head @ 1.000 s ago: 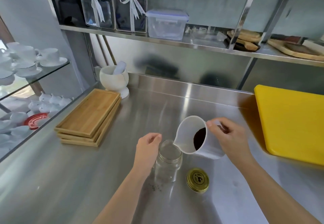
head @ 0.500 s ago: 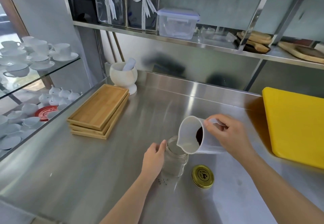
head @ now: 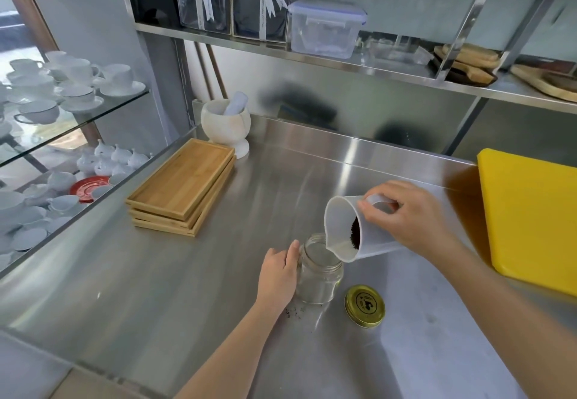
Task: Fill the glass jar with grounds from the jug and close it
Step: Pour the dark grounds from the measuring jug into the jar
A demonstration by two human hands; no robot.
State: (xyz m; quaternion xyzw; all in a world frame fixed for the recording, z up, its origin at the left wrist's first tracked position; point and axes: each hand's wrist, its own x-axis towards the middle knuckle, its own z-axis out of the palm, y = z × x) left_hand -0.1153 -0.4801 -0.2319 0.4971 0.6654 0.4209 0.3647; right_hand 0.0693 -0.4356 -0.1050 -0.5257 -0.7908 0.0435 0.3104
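Note:
A clear glass jar (head: pixel 319 280) stands upright and open on the steel counter (head: pixel 187 289). My left hand (head: pixel 278 273) is wrapped around its left side. My right hand (head: pixel 406 216) grips the handle of a white plastic jug (head: pixel 340 226), tipped on its side with the spout just over the jar's mouth. Dark grounds (head: pixel 355 231) sit deep inside the jug. The jar's gold lid (head: pixel 364 305) lies flat on the counter to the right of the jar. A few spilled grounds (head: pixel 293 311) lie at the jar's base.
A stack of bamboo trays (head: pixel 182 186) lies at the left, with a white mortar and pestle (head: pixel 226 123) behind it. A yellow cutting board (head: pixel 534 220) lies at the right edge. Glass shelves of white cups (head: pixel 62 86) stand on the left. A steel shelf (head: pixel 359 64) hangs overhead.
The jug has tipped further, its spout now lower over the jar. My left hand has settled lower around the jar's side. The camera has shifted slightly.

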